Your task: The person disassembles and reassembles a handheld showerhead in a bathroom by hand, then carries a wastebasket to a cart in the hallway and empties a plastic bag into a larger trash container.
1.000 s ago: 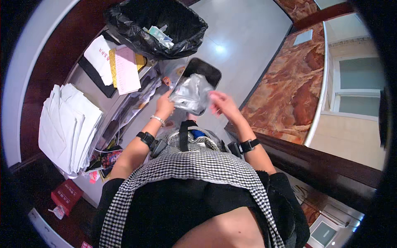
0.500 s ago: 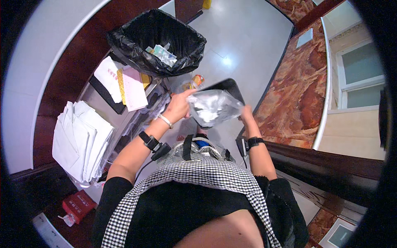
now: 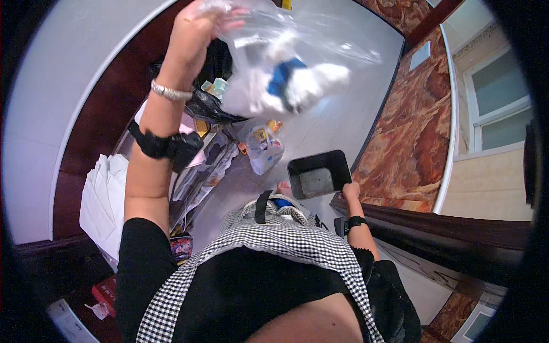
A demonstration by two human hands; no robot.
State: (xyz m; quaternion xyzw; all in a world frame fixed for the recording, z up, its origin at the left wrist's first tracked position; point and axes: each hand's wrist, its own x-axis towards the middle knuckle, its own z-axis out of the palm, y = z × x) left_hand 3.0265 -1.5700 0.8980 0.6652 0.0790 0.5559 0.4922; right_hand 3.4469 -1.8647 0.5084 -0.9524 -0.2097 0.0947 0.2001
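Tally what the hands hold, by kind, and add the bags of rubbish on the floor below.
Clear plastic bags of rubbish held up in the left hand: 1
Small black bins held in the right hand: 1
Black bin bags, open, on the floor: 1
Small clear bags of colourful rubbish on the floor: 1
Total: 4

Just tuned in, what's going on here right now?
A person in a checked apron stands over a grey floor. Their left hand holds a clear plastic bag of white and blue rubbish raised high, above a black-lined bin. Their right hand grips a small black bin by its rim, tipped so its inside shows. Paper stacks lie to the left.
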